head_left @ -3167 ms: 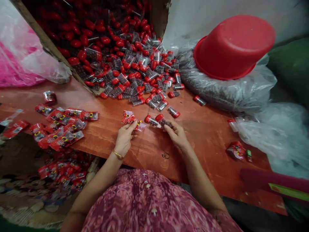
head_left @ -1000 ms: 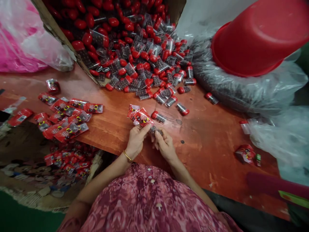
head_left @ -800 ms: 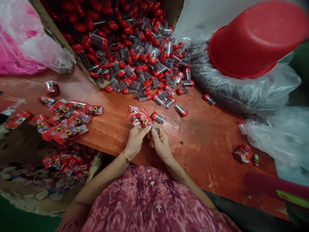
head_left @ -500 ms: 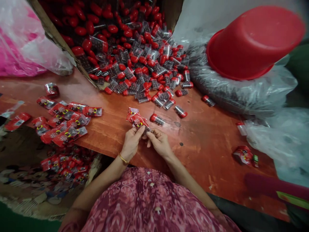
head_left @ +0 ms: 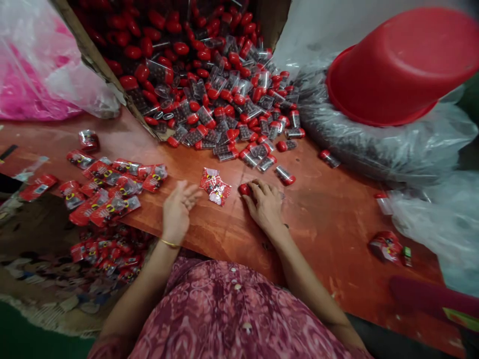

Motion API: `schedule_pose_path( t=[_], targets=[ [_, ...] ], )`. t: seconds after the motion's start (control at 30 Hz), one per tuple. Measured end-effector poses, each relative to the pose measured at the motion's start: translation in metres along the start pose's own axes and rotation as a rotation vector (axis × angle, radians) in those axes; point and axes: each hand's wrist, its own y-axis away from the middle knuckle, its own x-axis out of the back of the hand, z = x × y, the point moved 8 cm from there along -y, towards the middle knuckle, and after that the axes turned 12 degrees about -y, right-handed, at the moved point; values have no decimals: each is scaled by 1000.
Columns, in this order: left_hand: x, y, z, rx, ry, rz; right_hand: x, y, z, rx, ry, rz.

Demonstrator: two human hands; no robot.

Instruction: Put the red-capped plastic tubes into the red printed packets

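My left hand [head_left: 176, 209] hovers over the orange-brown table [head_left: 329, 219], fingers apart and holding nothing, a little blurred. Just right of it lies a small stack of red printed sachets [head_left: 215, 185]. My right hand [head_left: 266, 203] rests on the table with its fingers curled over a clear tube with a red cap [head_left: 244, 189]; only the cap shows. Left of my left hand spreads a pile of filled red sachets [head_left: 108, 189].
A tipped cardboard box [head_left: 93, 55] spills several red-capped tubes [head_left: 224, 114] across the table's far side. An upturned red basin [head_left: 396, 65] sits on a clear bag of dark pellets [head_left: 359, 144]. A pink bag [head_left: 26, 85] lies far left; more sachets [head_left: 101, 249] lie below the table edge.
Both hands were together holding a sachet and a tube. Now they are apart: the left hand has swung left and is empty, the right hand has gone onto a tube lying on the table.
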Motion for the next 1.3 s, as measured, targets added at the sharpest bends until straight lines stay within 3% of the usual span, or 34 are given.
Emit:
schedule_pose_path(
  t=[0.1, 0.2, 0.3, 0.4, 0.53, 0.67, 0.77, 0.93, 1.03, 1.17, 1.3],
  targets=[
    [-42, 9, 13, -361, -547, -127, -2, 5, 0, -14, 48, 9],
    [-70, 10, 19, -644, -975, -158, -1, 9, 1, -32, 78, -2],
    [-76, 2, 16, -718, -1135, -149, 7, 12, 1, -41, 75, 46],
    [-72, -1, 18, -740, -1110, -84, 18, 15, -4, -53, -5, 136],
    [-67, 9, 24, -683, -959, -5, 10, 12, -18, -123, -380, 143],
    [-74, 24, 29, -657, -773, -31, -28, 6, -25, -394, -975, 33],
    [-71, 22, 23, -526, -555, -61, -44, 6, -27, -531, -1201, -2],
    [-77, 13, -6, -50, -190, -301, -33, 5, -19, -427, -1049, 20],
    [-83, 18, -12, 113, -115, -389, -32, 5, -17, -368, -928, 19],
    [-82, 18, -13, 83, -175, -370, -30, 7, -22, -316, -787, 15],
    [-74, 12, -14, 14, -176, -281, -7, 4, -22, -191, -474, -24]
  ],
)
